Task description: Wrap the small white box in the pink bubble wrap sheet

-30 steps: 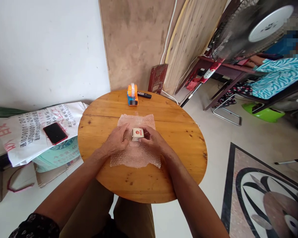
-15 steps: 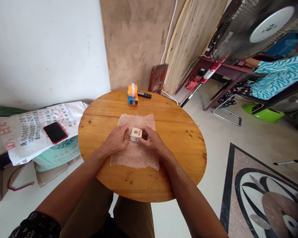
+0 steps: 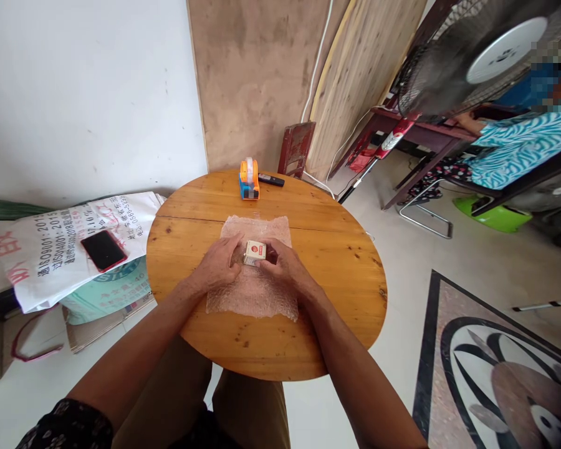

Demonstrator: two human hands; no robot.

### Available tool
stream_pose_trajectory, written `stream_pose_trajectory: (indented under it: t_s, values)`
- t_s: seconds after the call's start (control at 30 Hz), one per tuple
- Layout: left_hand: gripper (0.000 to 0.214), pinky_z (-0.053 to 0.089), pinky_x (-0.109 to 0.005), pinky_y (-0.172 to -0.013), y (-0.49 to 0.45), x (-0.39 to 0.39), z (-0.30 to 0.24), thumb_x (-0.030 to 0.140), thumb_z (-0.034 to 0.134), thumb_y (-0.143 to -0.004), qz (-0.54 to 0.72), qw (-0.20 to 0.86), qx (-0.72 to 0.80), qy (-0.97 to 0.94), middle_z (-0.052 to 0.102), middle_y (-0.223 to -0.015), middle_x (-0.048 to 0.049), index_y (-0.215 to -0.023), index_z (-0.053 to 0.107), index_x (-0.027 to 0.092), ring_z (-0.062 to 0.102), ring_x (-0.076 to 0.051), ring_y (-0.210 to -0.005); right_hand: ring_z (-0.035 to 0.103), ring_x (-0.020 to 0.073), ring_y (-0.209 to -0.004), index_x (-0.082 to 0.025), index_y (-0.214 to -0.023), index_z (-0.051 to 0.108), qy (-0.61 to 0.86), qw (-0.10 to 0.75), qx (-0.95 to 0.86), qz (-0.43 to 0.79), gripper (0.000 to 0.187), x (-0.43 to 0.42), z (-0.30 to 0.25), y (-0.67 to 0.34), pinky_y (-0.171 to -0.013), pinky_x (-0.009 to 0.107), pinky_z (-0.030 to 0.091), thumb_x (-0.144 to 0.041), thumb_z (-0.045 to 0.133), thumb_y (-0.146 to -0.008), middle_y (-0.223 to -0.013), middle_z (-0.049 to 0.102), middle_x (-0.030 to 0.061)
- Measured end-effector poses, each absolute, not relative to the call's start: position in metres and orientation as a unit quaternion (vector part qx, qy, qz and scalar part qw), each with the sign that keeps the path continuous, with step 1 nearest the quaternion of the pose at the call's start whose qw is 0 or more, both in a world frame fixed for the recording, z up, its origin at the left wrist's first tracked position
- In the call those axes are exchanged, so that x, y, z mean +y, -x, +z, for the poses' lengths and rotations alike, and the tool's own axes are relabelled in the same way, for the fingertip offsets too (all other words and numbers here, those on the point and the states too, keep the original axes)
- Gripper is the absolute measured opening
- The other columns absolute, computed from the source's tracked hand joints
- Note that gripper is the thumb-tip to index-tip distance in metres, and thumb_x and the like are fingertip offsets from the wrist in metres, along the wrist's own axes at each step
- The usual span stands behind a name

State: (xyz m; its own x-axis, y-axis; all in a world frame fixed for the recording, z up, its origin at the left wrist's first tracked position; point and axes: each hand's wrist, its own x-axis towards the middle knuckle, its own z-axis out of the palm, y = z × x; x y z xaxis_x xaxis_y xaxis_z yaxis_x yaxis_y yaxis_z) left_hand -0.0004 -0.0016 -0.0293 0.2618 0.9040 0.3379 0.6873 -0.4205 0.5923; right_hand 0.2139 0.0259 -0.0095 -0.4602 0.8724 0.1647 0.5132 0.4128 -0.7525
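Note:
A small cream box with red print sits at the middle of a pinkish sheet of bubble wrap on the round wooden table. My right hand holds the box by its right side, thumb at the lower corner and fingers curled behind. To the left of the box, my left hand rests over the wrap with its thumb and fingers apart; a narrow gap shows between it and the box. Some of its fingertips are hard to make out.
An orange and blue tape dispenser and a black remote-like object stand at the table's far edge. A phone lies on white sacks at left. A fan spins at right; a person sits behind it.
The view has shifted very slightly. Both hands and the box keep almost the same place on the wrap, and the seated person's arm at right has moved a little.

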Motion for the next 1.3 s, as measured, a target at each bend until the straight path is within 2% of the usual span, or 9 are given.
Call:
stream_pose_trajectory:
  t_s: [0.33, 0.53, 0.67, 0.73, 0.83, 0.97, 1.1, 1.2, 1.3]
  values:
    - [0.067, 0.046, -0.049, -0.105, 0.002, -0.002, -0.029, 0.013, 0.055, -0.067, 0.355, 0.155, 0.489, -0.781, 0.063, -0.128, -0.0175, -0.134, 0.052, 0.010, 0.058, -0.031, -0.118, 0.064, 0.0225, -0.099, -0.023, -0.120, 0.060, 0.419, 0.285, -0.797, 0.328, 0.047, 0.026, -0.010, -0.214, -0.088, 0.037, 0.051, -0.017, 0.066, -0.074, -0.112, 0.070, 0.0060]
    - [0.063, 0.048, -0.050, -0.101, 0.002, -0.001, -0.030, 0.012, 0.055, -0.066, 0.354, 0.157, 0.490, -0.781, 0.065, -0.122, -0.0174, -0.129, 0.057, 0.009, 0.060, -0.031, -0.113, 0.063, 0.0221, -0.102, -0.023, -0.123, 0.058, 0.400, 0.303, -0.814, 0.292, 0.051, 0.027, -0.007, -0.216, -0.088, 0.036, 0.050, -0.024, 0.070, -0.073, -0.120, 0.065, 0.0084]
    - [0.060, 0.049, -0.047, -0.100, 0.002, 0.000, -0.031, 0.009, 0.054, -0.066, 0.379, 0.183, 0.488, -0.765, 0.066, -0.121, -0.0159, -0.126, 0.059, 0.010, 0.061, -0.030, -0.113, 0.060, 0.0181, -0.084, -0.019, -0.107, 0.063, 0.411, 0.356, -0.800, 0.252, 0.034, 0.021, 0.010, -0.219, -0.077, 0.032, 0.049, -0.029, 0.070, -0.075, -0.099, 0.067, 0.0063]
    - [0.058, 0.051, -0.045, -0.099, 0.003, 0.001, -0.032, 0.009, 0.053, -0.067, 0.396, 0.208, 0.492, -0.746, 0.066, -0.122, -0.0145, -0.125, 0.060, 0.012, 0.062, -0.028, -0.112, 0.057, 0.0150, -0.073, -0.019, -0.094, 0.065, 0.389, 0.317, -0.809, 0.305, 0.020, 0.014, 0.021, -0.221, -0.069, 0.028, 0.047, -0.032, 0.068, -0.078, -0.082, 0.065, 0.0018]
    - [0.057, 0.051, -0.043, -0.100, 0.005, 0.002, -0.034, 0.009, 0.052, -0.070, 0.417, 0.247, 0.493, -0.723, 0.065, -0.126, -0.0140, -0.126, 0.059, 0.013, 0.062, -0.026, -0.113, 0.056, 0.0137, -0.070, -0.018, -0.084, 0.064, 0.323, 0.161, -0.847, 0.390, 0.018, -0.002, 0.040, -0.221, -0.065, 0.026, 0.045, -0.034, 0.071, -0.078, -0.077, 0.064, -0.0003]
    - [0.055, 0.051, -0.043, -0.100, 0.007, 0.004, -0.036, 0.009, 0.052, -0.070, 0.426, 0.260, 0.496, -0.710, 0.066, -0.126, -0.0143, -0.124, 0.061, 0.012, 0.063, -0.025, -0.114, 0.056, 0.0183, -0.081, -0.020, -0.088, 0.062, 0.301, 0.038, -0.912, 0.274, 0.031, -0.026, 0.056, -0.214, -0.072, 0.029, 0.043, -0.037, 0.080, -0.069, -0.091, 0.064, 0.0021]
    - [0.054, 0.051, -0.043, -0.100, 0.007, 0.005, -0.036, 0.009, 0.052, -0.068, 0.422, 0.254, 0.503, -0.711, 0.068, -0.122, -0.0125, -0.121, 0.063, 0.013, 0.064, -0.025, -0.111, 0.055, 0.0228, -0.084, -0.018, -0.082, 0.061, 0.304, -0.053, -0.935, 0.177, 0.024, -0.040, 0.056, -0.208, -0.079, 0.036, 0.042, -0.032, 0.076, -0.071, -0.093, 0.063, 0.0071]
    - [0.052, 0.050, -0.043, -0.101, 0.007, 0.005, -0.035, 0.010, 0.052, -0.069, 0.423, 0.259, 0.502, -0.708, 0.069, -0.121, -0.0127, -0.120, 0.064, 0.012, 0.064, -0.025, -0.111, 0.055, 0.0216, -0.082, -0.017, -0.079, 0.061, 0.294, -0.057, -0.944, 0.138, 0.004, -0.041, 0.050, -0.209, -0.083, 0.038, 0.040, -0.020, 0.063, -0.079, -0.090, 0.063, 0.0079]
    - [0.050, 0.049, -0.043, -0.102, 0.007, 0.004, -0.032, 0.012, 0.052, -0.071, 0.432, 0.284, 0.503, -0.692, 0.068, -0.122, -0.0133, -0.119, 0.065, 0.012, 0.064, -0.025, -0.112, 0.056, 0.0182, -0.080, -0.017, -0.073, 0.059, 0.288, -0.002, -0.947, 0.144, 0.014, -0.035, 0.049, -0.213, -0.082, 0.035, 0.038, -0.009, 0.052, -0.082, -0.086, 0.065, 0.0058]
